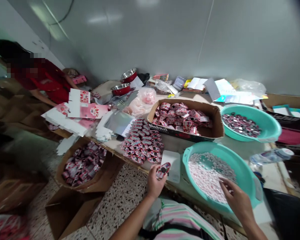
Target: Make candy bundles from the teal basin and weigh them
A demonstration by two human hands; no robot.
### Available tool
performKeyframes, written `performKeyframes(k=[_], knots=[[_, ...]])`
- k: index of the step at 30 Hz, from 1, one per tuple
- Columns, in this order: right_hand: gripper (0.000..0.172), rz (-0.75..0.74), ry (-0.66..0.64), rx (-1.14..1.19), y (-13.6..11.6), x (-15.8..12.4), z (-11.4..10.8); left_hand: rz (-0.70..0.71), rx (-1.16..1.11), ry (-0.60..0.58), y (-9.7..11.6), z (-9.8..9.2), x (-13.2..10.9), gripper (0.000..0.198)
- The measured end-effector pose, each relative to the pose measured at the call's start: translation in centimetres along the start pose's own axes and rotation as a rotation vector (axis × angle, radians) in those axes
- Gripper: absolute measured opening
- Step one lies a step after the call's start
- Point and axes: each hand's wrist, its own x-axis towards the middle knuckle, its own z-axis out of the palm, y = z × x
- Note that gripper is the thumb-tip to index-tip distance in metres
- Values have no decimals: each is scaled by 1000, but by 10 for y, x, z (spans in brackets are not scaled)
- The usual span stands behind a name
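Note:
My left hand (155,183) is closed around a small oval item with a red-and-white printed pattern and a dark spot (163,170), held near the table's front edge. Beside it lies a translucent plastic lid or tray (174,160). Rows of similar printed oval items (142,141) stand stacked just beyond. Over the nearer turquoise basin (247,166), my right hand (237,198) reaches in with its fingers bent and somewhat apart. Its fingertips are at the many small whitish-pink pieces (205,178), and I see nothing held between them.
A cardboard tray (218,125) of printed items and another turquoise basin (270,125) with dark round pieces stand behind. A plastic bottle (272,156) lies at right. Flattened printed boxes (76,108) overhang the left edge, above a filled carton (102,176). A person in red (50,80) is at far left.

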Motion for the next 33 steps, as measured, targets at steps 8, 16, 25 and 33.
performKeyframes(k=[8,16,25,33], knots=[[51,71,-25,-58,-10,-15,14,-13,253,-207,-96,-59,1,41],[51,133,75,-89,-54,-31,22,223,353,-474,-130,-60,56,52],[50,281,127,-174,-68,-63,20,384,498,-540,-154,-65,96,48],[50,291,153,-146,-89,-65,32,503,559,-552,-157,-54,94,79]])
